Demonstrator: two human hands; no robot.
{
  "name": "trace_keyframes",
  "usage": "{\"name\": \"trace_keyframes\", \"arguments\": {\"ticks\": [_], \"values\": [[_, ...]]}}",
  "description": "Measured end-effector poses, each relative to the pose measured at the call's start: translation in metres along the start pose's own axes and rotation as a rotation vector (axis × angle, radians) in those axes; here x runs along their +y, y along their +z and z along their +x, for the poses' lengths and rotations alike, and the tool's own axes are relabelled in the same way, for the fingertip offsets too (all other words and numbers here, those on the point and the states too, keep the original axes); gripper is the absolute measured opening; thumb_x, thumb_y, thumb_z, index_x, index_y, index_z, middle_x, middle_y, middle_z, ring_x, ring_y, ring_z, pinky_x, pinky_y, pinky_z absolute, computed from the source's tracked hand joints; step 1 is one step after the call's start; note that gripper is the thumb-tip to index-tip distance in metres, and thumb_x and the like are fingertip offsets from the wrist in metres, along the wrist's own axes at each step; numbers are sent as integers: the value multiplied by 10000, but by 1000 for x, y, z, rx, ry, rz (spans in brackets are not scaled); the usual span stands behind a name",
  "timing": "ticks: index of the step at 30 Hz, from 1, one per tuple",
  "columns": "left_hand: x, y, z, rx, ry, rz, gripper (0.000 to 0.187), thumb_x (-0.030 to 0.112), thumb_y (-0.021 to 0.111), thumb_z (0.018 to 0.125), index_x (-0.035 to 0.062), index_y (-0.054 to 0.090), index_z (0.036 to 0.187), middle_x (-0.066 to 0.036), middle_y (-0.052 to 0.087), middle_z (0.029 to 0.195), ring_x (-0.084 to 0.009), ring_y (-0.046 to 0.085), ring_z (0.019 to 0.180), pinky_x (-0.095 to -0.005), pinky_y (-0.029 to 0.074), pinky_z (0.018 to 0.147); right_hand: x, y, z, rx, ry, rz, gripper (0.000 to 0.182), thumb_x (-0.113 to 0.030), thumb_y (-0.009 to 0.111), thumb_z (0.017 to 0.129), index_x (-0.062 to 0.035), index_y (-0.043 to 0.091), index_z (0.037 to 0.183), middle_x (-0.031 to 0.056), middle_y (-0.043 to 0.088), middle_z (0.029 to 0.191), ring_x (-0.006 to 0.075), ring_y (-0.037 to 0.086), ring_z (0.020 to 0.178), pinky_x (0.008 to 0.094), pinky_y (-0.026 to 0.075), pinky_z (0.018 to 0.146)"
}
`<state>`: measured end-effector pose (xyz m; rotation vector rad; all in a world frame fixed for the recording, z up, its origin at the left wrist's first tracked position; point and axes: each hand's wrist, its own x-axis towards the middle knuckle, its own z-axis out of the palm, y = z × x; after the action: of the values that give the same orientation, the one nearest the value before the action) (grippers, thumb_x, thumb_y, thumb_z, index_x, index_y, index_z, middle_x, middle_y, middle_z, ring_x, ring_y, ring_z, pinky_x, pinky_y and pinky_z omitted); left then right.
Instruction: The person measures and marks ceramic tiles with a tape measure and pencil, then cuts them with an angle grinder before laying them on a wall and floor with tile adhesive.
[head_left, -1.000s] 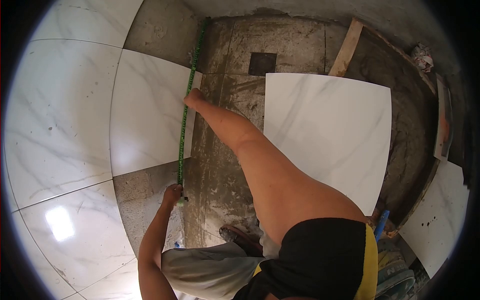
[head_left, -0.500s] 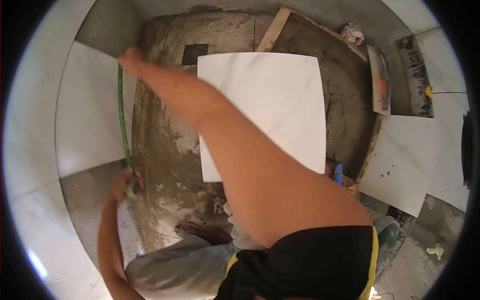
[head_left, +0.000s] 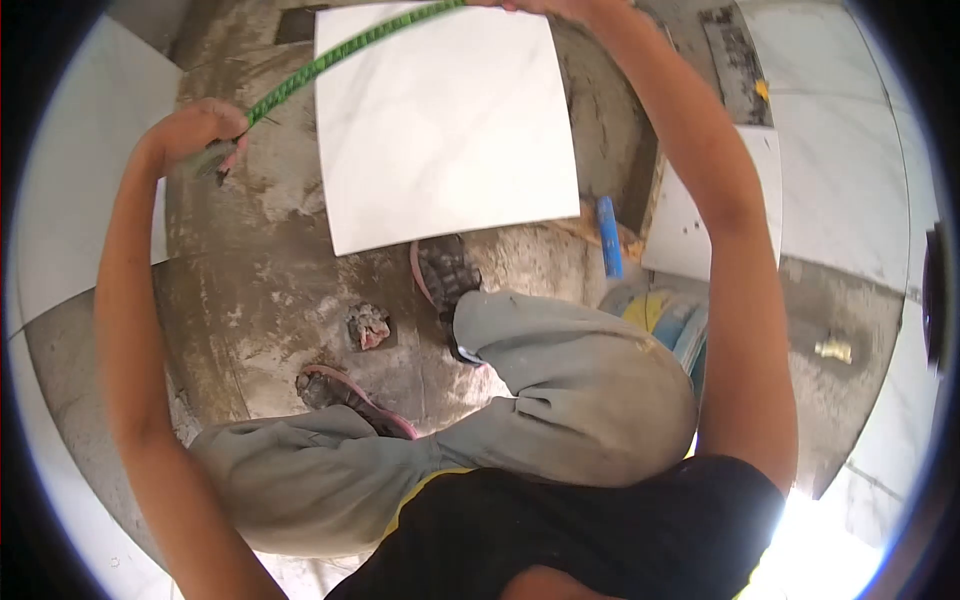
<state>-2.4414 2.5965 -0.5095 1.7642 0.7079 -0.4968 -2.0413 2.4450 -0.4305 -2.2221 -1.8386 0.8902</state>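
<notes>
My left hand (head_left: pixel 203 135) is closed around the body of a tape measure, left of a large white tile; the case is mostly hidden and blurred. From it the green tape blade (head_left: pixel 350 48) stretches up and right across the tile's far left corner. My right hand (head_left: pixel 548 6), partly cut off by the top of the view, grips the blade's far end by the tile's far edge. The white marbled tile (head_left: pixel 450 140) lies in front of my feet, its near edge slightly slanted.
A blue stick-like object (head_left: pixel 609 238) is right of the tile's near corner. A crumpled lump (head_left: pixel 370 327) covers part of a floor hole between my sandalled feet. White tiles (head_left: pixel 70 170) line the left wall; another loose tile (head_left: pixel 735 215) lies right, partly behind my right arm.
Both hands have moved the tape from the left wall tile over to the loose white tile. My right hand has swung far to the right, and my left hand has risen. The view has shifted.
</notes>
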Motion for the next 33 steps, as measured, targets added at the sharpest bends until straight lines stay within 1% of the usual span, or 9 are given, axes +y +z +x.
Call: {"name": "trace_keyframes", "arguments": {"ticks": [2, 4, 7, 9, 11, 21, 23, 30, 33], "values": [[-18, 23, 23, -106, 29, 70, 242, 253, 574, 872, 38, 673, 820, -64, 646, 713, -147, 601, 661, -288, 468, 643, 16, 60, -70, -65, 20, 138, 235, -256, 582, 876, -58, 702, 917, 84, 689, 794, 163, 584, 609, 323, 499, 598], [-19, 46, 21, -168, 55, 140, 208, 203, 586, 826, 24, 689, 800, -72, 660, 708, -156, 606, 650, -297, 472, 633, 28, 112, -117, -218, 87, 254, 284, -316, 640, 905, -36, 689, 899, 68, 674, 769, 149, 568, 600, 320, 488, 588], [0, 92, 2, -274, -83, 199, 194, 158, 579, 825, 13, 706, 800, -85, 671, 715, -146, 638, 669, -300, 470, 610, 33, 174, -178, -131, 278, 246, 270, -296, 649, 910, -32, 702, 920, 57, 660, 778, 126, 559, 645, 304, 473, 620], [-15, 107, 7, -303, 77, 327, 219, 175, 591, 753, 1, 711, 806, -68, 671, 698, -166, 600, 638, -328, 461, 606, 28, 192, -202, -110, 296, 256, 240, -264, 647, 905, -36, 715, 938, 73, 657, 758, 134, 566, 664, 308, 465, 621], [-21, 116, 14, -274, 110, 374, 219, 178, 592, 752, 10, 717, 819, -71, 672, 699, -165, 597, 635, -328, 457, 605, 28, 204, -207, 100, 378, 300, 233, -238, 643, 910, -20, 718, 938, 64, 639, 738, 137, 548, 643, 314, 459, 623], [-19, 140, 20, -252, 50, 337, 196, 157, 601, 775, 30, 724, 861, -61, 704, 769, -152, 607, 664, -328, 470, 632, 41, 216, -214, 63, 543, 429, 200, -174, 660, 907, 11, 696, 976, 19, 622, 749, 99, 512, 646, 276, 441, 603], [-22, 143, 21, -263, 52, 325, 193, 155, 600, 787, 30, 722, 867, -60, 701, 767, -152, 609, 673, -329, 470, 637, 48, 219, -215, 102, 446, 443, 205, -177, 672, 903, 10, 699, 982, 10, 626, 760, 94, 513, 662, 269, 437, 610], [-33, 150, 28, -215, 96, 327, 168, 154, 611, 806, 35, 718, 857, -47, 666, 732, -146, 588, 679, -337, 462, 639, 49, 226, -220, 141, 426, 345, 216, -209, 696, 892, -15, 719, 984, 3, 636, 774, 87, 518, 721, 266, 431, 640], [-27, 150, 26, -213, 101, 337, 163, 160, 620, 799, 35, 708, 855, -43, 628, 694, -152, 563, 656, -345, 452, 614, 44, 234, -216, 132, 374, 407, 196, -218, 680, 913, -39, 708, 991, -51, 541, 689, 38, 431, 639, 227, 354, 564]]}}
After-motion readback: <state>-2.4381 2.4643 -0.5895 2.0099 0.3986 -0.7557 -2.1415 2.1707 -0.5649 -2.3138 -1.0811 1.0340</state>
